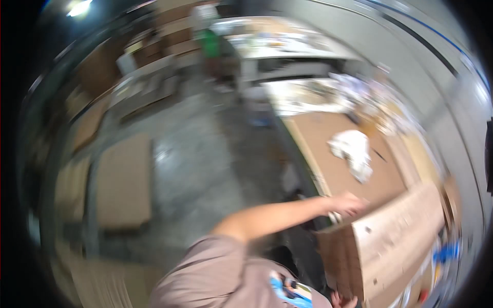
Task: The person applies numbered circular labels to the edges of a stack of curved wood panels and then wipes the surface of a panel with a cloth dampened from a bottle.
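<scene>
A large brown box-shaped piece (395, 231), with a pale top face bearing several small dark spots, stands at the near right. Whether it is cardboard or wood I cannot tell. My left arm stretches across to the right, and my left hand (349, 204) is beside the box's far left corner. Its fingers look curled in, but blur hides what they hold, if anything. At the lower edge of the view, my right hand (345, 301) is against the box's near left side, mostly cut off. A crumpled white cloth (352, 153) lies beyond the box on a brown tabletop (321, 136).
A thin dark stick-like item (380, 155) lies right of the cloth. Clutter and plastic bags (359, 92) crowd the bench's far end. Flat brown stacks (125, 182) stand on the floor at left. Blue material (446, 252) shows by the wall at right.
</scene>
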Available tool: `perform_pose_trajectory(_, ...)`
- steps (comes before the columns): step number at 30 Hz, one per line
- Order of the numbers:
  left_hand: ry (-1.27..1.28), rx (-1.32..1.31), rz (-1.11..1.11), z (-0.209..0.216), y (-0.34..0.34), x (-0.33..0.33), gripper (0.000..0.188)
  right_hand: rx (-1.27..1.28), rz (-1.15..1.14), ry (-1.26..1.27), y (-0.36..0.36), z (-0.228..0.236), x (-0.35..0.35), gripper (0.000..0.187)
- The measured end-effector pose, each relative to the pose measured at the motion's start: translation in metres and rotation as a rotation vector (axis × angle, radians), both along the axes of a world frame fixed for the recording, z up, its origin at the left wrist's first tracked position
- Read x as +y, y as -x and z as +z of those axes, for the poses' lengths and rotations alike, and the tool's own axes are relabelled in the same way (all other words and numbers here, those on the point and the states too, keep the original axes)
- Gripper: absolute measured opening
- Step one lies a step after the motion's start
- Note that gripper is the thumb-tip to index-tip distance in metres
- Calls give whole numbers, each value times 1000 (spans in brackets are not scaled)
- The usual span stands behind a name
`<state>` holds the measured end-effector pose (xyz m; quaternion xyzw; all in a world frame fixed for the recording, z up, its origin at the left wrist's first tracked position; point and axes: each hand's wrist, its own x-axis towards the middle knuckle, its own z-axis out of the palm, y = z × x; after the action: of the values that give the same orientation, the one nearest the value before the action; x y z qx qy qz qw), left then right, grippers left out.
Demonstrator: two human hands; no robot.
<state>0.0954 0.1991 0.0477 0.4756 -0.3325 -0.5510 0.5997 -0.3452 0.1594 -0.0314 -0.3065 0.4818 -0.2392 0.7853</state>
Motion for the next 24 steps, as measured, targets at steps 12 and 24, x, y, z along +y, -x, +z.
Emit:
perform_pose_trajectory(12, -240, -357, -316, 36, -86, -129, 45, -1, -619, -41, -95, 23, 61, 48)
perform_pose_trajectory(24, 132, -787, -528, 66, -26, -545, 64, -167, -1438, 59, -198, 47, 106, 50)
